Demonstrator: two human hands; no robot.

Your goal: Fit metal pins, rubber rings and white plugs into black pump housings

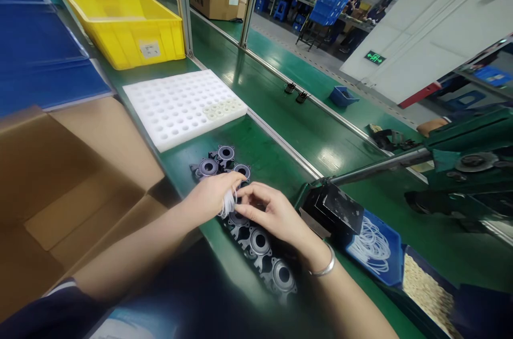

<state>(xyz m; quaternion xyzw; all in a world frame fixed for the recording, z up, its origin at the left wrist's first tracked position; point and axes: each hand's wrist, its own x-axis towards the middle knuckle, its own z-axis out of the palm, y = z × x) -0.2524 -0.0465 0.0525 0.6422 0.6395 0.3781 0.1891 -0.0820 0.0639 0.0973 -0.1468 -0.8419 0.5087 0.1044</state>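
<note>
Clock centred on your hands: green bench (264,141) under them, carton (80,205) at 9, yellow bin (120,42) at 11, foam tray (192,133) nearer at 11, blue tray (396,253) at 4. Your right hand (276,213) has a narrow thumb-finger gap; can't tell if it pinches anything. Your left hand (210,194) is closed on the rings. Housings (259,243) run 12 to 5. White rings (228,203) bunch at your left fingertips, just beside your right.
</note>
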